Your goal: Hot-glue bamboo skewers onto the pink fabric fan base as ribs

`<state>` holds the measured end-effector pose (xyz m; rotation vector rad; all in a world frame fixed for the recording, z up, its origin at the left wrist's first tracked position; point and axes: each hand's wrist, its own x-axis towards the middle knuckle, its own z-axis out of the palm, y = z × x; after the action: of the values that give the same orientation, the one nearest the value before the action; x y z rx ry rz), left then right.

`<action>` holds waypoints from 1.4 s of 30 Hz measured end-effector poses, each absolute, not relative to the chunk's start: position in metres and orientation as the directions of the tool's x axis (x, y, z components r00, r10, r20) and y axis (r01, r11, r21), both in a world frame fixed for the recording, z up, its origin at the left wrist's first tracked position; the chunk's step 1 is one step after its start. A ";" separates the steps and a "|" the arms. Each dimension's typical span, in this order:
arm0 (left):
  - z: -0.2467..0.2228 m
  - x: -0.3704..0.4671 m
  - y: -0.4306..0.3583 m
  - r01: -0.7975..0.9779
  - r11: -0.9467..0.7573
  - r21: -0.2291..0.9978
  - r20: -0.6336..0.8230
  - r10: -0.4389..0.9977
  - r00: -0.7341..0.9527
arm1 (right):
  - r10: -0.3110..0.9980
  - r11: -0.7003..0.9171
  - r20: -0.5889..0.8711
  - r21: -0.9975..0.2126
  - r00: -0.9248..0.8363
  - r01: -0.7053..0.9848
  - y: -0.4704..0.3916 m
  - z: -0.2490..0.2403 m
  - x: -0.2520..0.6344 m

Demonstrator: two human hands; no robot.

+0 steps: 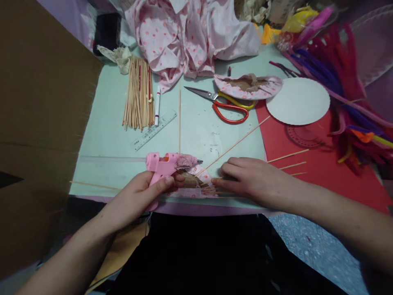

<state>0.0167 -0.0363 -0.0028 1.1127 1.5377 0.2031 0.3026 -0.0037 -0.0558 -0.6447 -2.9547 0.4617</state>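
Fingers (167, 182) of left hand (144, 194) wrapped tight round pink glue gun (162, 164), nozzle aimed right at sticks | right hand (245, 178) flat, fingers extended, pinning skewers (211, 190) on fabric piece (193, 186), lower centre, likely steadying them | desk (104, 123) | scissors (227, 104) upper centre.

pretty cramped corner here: a pale green tabletop (107, 123) with a big brown cardboard sheet (39, 123) leaning along its left side, lilac wall (61, 10) behind, speckled grey-blue floor (316, 250) lower right, and soft, even indoor light.
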 end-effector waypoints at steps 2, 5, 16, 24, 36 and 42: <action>-0.003 0.016 -0.036 0.533 0.530 0.660 -0.673 0.732 0.106 | 0.422 0.866 0.009 -0.301 -0.907 0.400 -0.004 -0.055 0.302; -0.004 0.016 -0.036 0.532 0.533 0.658 -0.676 0.730 0.105 | 0.412 0.879 0.026 -0.274 -0.911 0.390 -0.004 -0.056 0.303; -0.001 0.019 -0.036 0.589 0.483 0.648 -0.641 0.764 0.077 | 0.459 0.828 -0.066 -0.330 -0.886 0.454 -0.004 -0.054 0.301; -0.002 0.018 -0.035 0.613 0.485 0.624 -0.662 0.744 0.086 | 0.452 0.836 -0.054 -0.322 -0.891 0.444 -0.004 -0.056 0.302; -0.002 0.017 -0.034 0.604 0.503 0.618 -0.691 0.714 0.112 | 0.424 0.864 -0.005 -0.297 -0.906 0.406 -0.003 -0.055 0.302; -0.002 0.018 -0.034 0.607 0.487 0.628 -0.670 0.735 0.104 | 0.436 0.854 -0.029 -0.303 -0.899 0.424 -0.004 -0.056 0.302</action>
<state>0.0185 -0.0342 -0.0016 1.1929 1.5807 0.1380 0.3015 -0.0037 -0.0556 -0.6925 -2.9848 0.4739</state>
